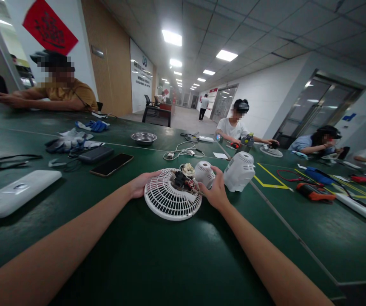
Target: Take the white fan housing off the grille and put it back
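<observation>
A round white fan grille (162,199) lies on the green table with a motor and wiring (183,182) exposed on top of it. My left hand (142,185) grips the grille's left rim, its fingertips hidden beneath or behind it. In my right hand (215,190) is a small white vented motor cover (203,171), held tilted just right of the motor, thumb toward the wires and fingers around its far side. A larger white vented housing (239,171) stands on the table close to the right of that hand.
A phone (112,165), a dark power bank (96,154) and gloves (69,141) lie to the left. Behind the grille are a steel bowl (143,138) and a white cable (183,152). At right sits an orange multimeter (315,192). Other people sit around the table.
</observation>
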A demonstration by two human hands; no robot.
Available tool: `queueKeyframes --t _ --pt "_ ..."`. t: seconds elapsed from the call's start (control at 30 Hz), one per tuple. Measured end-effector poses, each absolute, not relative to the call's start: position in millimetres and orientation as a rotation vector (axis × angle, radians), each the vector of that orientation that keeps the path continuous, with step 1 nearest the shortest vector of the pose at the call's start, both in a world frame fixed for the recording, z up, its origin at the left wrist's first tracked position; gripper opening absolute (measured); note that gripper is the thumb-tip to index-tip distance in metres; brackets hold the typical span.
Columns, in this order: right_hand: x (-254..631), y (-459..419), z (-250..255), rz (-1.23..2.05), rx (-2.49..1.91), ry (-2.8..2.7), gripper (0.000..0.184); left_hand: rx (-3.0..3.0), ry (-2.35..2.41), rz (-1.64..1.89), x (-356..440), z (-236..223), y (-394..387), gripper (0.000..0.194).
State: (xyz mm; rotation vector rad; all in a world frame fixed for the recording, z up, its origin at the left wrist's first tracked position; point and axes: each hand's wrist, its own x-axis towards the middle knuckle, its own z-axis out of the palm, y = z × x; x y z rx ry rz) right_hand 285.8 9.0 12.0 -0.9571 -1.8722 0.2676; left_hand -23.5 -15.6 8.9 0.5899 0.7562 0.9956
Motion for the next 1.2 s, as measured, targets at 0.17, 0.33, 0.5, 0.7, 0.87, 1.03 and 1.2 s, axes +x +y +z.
queueKeyframes --t 0.17,0.33,0.5,0.7,0.87,1.03,1.2 --pt "303.7 38.3 2.2 0.430 -1.130 -1.844 0.080 0.611 0.775 1.022 -23.5 4.1 -12.4 0.029" --pt "308.9 48.4 0.5 0.791 -1.161 -1.529 0.085 0.616 0.803 1.048 -24.6 0.2 -9.7 0.029" --pt "305.3 46.0 10.8 1.193 -1.068 -1.176 0.054 0.619 0.801 1.057 -22.4 5.6 -14.0 0.027" --pt "285.9 18.8 17.4 1.657 -0.857 -0.992 0.040 0.635 0.786 1.051 -21.6 5.2 -13.7 0.027" --pt "271.0 6.0 17.8 1.595 -0.766 -1.020 0.035 0.646 0.786 1.057 -22.2 3.8 -13.0 0.026" --pt "263.0 -2.1 16.9 1.472 -0.668 -1.157 0.050 0.658 0.776 1.056 -25.6 -1.8 -9.7 0.029" --pt "257.8 -13.1 18.1 1.392 -0.738 -1.253 0.063 0.653 0.769 1.055 -28.6 -9.8 -3.6 0.032"
